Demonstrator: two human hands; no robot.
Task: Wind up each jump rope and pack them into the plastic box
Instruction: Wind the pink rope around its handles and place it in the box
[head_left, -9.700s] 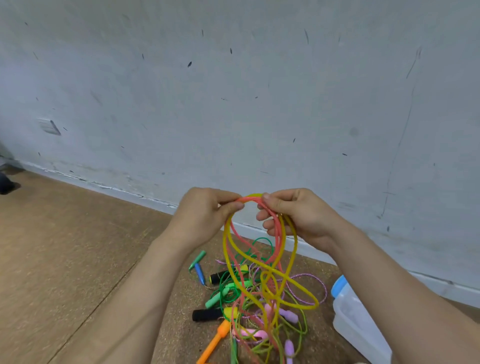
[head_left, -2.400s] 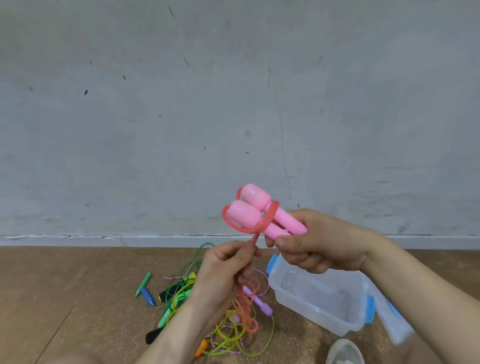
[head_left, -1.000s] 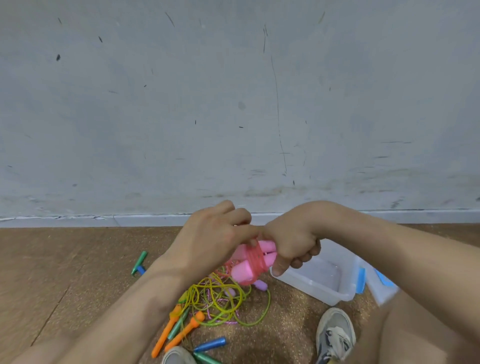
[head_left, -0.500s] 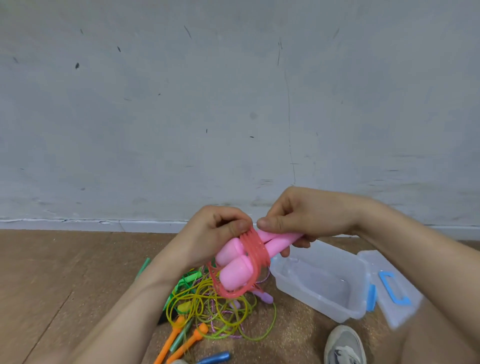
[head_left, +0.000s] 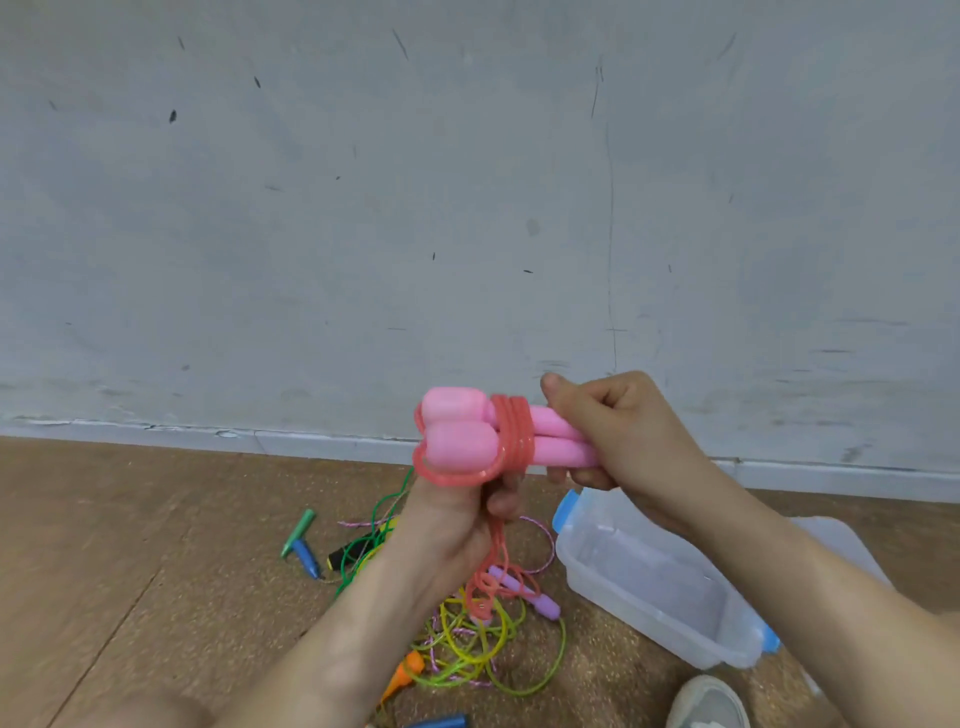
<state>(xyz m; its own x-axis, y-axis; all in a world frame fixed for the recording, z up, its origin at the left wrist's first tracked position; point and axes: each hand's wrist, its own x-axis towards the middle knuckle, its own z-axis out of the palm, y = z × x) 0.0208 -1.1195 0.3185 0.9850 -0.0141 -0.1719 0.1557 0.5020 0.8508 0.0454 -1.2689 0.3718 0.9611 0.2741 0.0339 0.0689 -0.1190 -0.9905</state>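
Two pink handles (head_left: 457, 439), bound together by coils of coral rope (head_left: 511, 436), are held aloft near the plastic box (head_left: 649, 618). The right hand (head_left: 623, 431) grips the handles; the left hand (head_left: 452, 519) pinches the trailing rope.

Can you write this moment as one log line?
step: winding | right grip: holds pink handles | left grip: pinches red cord | plastic box: open, empty

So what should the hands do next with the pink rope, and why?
Probably another loop: the left hand should carry the coral cord over the pink handles the right hand holds, since loose cord hangs down to the floor.
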